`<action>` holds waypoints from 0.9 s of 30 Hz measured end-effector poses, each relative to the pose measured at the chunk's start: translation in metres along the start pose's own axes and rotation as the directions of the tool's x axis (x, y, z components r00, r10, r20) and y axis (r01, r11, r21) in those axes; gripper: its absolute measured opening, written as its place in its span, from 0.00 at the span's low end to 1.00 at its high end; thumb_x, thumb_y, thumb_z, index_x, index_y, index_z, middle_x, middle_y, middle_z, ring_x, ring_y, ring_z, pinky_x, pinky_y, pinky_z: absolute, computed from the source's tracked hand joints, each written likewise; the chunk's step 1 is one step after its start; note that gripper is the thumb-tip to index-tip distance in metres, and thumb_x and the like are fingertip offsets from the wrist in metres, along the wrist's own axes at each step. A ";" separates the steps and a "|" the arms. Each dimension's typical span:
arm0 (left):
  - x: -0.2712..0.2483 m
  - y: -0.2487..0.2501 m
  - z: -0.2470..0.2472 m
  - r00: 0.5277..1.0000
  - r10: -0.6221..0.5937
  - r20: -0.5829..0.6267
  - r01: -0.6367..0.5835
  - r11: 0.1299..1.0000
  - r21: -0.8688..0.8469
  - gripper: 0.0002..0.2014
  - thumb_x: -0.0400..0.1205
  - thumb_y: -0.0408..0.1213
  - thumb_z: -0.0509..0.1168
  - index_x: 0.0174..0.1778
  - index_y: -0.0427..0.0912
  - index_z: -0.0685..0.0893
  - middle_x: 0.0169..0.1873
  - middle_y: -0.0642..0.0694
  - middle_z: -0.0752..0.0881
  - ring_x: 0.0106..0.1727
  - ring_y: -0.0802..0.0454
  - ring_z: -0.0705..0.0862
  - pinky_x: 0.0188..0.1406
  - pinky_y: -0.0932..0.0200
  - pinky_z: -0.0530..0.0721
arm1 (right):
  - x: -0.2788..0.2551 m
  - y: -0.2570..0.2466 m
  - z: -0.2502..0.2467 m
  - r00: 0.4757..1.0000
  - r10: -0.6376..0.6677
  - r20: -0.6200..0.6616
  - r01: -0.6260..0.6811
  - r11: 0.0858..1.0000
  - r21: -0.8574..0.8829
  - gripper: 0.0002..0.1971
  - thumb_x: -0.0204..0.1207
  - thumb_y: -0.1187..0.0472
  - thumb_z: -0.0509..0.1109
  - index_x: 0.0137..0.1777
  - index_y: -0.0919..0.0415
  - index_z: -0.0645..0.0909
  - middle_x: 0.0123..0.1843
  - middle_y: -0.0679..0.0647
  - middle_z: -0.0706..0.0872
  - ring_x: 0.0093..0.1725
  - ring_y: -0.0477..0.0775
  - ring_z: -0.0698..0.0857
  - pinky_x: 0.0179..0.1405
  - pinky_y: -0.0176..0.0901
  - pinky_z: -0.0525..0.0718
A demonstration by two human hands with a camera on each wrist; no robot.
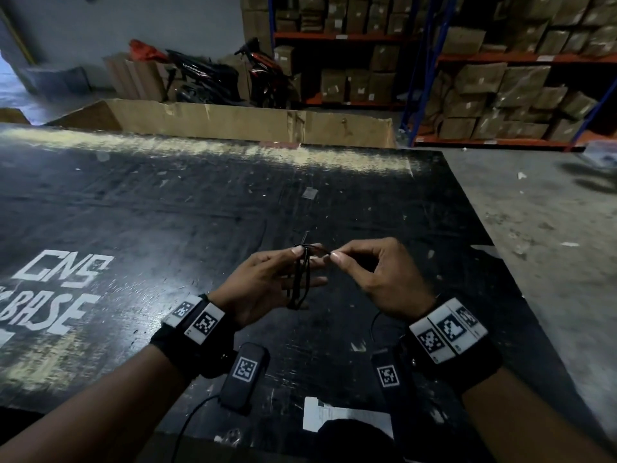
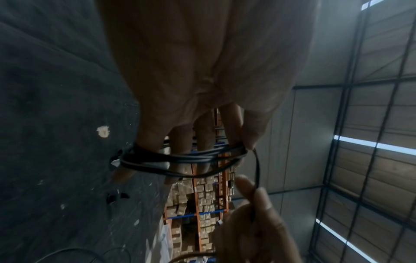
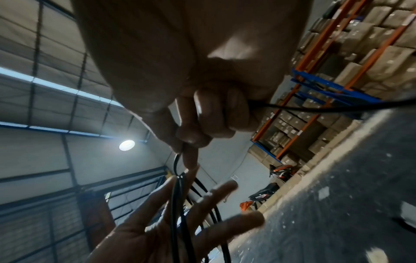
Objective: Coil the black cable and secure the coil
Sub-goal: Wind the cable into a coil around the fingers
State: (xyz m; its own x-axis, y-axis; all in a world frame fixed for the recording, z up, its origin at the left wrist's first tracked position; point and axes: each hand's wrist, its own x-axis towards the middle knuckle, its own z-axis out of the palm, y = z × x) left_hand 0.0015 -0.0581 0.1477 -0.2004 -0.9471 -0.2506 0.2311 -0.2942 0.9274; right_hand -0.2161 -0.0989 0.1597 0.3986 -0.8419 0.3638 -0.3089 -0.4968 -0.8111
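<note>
The black cable (image 1: 300, 282) is wound in several loops round the straight, spread fingers of my left hand (image 1: 267, 282), held above the black table (image 1: 200, 212). In the left wrist view the coil (image 2: 180, 158) crosses the fingers and the thumb presses it against the index finger. My right hand (image 1: 377, 272) sits just right of the coil and pinches a free strand between thumb and forefinger. The right wrist view shows that pinch (image 3: 184, 146) right above the coil (image 3: 178, 204) on the left palm (image 3: 139, 236). Another black strand (image 3: 315, 108) leaves the right fist sideways.
A long open cardboard box (image 1: 233, 121) stands beyond the table's far edge, with motorbikes (image 1: 213, 78) behind it. Shelves of cartons (image 1: 500, 88) fill the back right. A white paper (image 1: 334, 416) lies at the near edge. The table ends at the right over grey floor (image 1: 534, 228).
</note>
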 end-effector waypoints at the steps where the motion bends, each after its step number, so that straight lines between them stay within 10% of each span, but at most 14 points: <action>1: 0.000 0.002 -0.001 1.000 0.006 0.017 -0.006 1.000 -0.003 0.19 0.90 0.43 0.59 0.73 0.43 0.85 0.70 0.39 0.88 0.71 0.34 0.87 0.72 0.18 0.74 | -0.004 0.003 0.002 0.999 0.030 -0.025 -0.028 0.998 0.048 0.06 0.80 0.61 0.75 0.47 0.59 0.94 0.36 0.41 0.93 0.36 0.36 0.89 0.37 0.30 0.81; 11: 0.006 0.026 -0.010 0.989 0.129 0.075 -0.111 0.971 -0.210 0.20 0.87 0.42 0.59 0.74 0.49 0.84 0.75 0.38 0.84 0.75 0.29 0.83 0.70 0.13 0.73 | -0.039 0.033 0.028 0.972 0.218 0.089 -0.234 0.861 0.451 0.10 0.83 0.67 0.69 0.54 0.68 0.92 0.23 0.52 0.79 0.24 0.46 0.76 0.25 0.31 0.73; 27: -0.002 0.069 -0.013 0.918 0.335 0.211 -0.212 0.866 -0.453 0.21 0.93 0.47 0.49 0.69 0.53 0.87 0.82 0.37 0.76 0.81 0.25 0.74 0.69 0.07 0.62 | -0.065 0.092 0.055 0.839 0.418 0.348 -0.539 0.721 0.435 0.13 0.86 0.59 0.67 0.63 0.57 0.91 0.26 0.51 0.77 0.18 0.41 0.67 0.16 0.29 0.63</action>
State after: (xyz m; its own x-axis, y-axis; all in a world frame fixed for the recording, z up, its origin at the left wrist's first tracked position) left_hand 0.0299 -0.0776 0.2085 -0.3078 -0.9412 0.1394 0.6737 -0.1122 0.7304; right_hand -0.2230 -0.0789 0.0360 0.5056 -0.8410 -0.1929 -0.0619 0.1876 -0.9803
